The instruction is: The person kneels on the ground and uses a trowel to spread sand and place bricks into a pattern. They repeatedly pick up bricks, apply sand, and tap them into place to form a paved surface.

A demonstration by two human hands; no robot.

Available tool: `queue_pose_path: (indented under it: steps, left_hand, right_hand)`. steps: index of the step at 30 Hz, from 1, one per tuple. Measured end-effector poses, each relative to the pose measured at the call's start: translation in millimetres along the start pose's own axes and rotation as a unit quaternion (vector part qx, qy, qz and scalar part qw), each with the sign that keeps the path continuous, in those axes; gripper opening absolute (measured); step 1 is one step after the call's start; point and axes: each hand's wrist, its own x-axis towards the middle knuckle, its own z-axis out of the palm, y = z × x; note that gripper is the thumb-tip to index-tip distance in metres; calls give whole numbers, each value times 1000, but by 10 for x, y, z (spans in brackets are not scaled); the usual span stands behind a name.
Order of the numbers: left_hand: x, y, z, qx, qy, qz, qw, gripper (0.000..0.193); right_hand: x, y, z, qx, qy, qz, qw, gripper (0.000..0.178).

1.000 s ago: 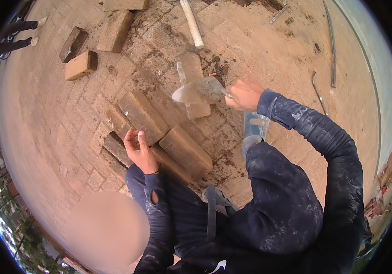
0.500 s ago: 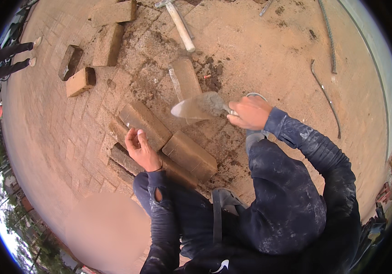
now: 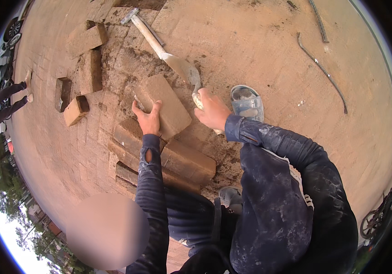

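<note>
My left hand [image 3: 149, 121] grips the left edge of a brown paving block [image 3: 166, 105], thumb on its top face and fingers along its side. How far the block is off the ground I cannot tell. Closed around the handle of a trowel [image 3: 182, 68] is my right hand [image 3: 213, 111], just right of the block. The trowel's blade points up and left, beyond the block. Nearer to me, several more paving blocks [image 3: 188, 160] lie side by side below my left hand.
A hammer [image 3: 145, 32] lies beyond the trowel. Loose blocks [image 3: 91, 71] are scattered at far left. Bent steel bars [image 3: 324, 75] lie at right. My sandalled foot [image 3: 247, 102] stands beside my right hand. Another person's legs [image 3: 11, 100] show at the left rim.
My left hand, raised over the near blocks before, now holds the paving block. My right hand has swung the trowel up and away from over that block. The view has shifted.
</note>
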Motion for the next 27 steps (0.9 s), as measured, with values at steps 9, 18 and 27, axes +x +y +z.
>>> queue_pose_path:
  steps: [9, 18, 27]
  left_hand:
    - [1, -77, -99, -119, -37, -31, 992, 93]
    - [452, 166, -43, -27, -28, -120, 992, 104]
    - [245, 404, -453, 38, -3, -42, 998, 101]
  right_hand:
    - [197, 125, 519, -65, -43, -45, 996, 35]
    - [174, 172, 249, -30, -11, -25, 999, 40]
    - [79, 446, -165, 129, 124, 53, 982, 53]
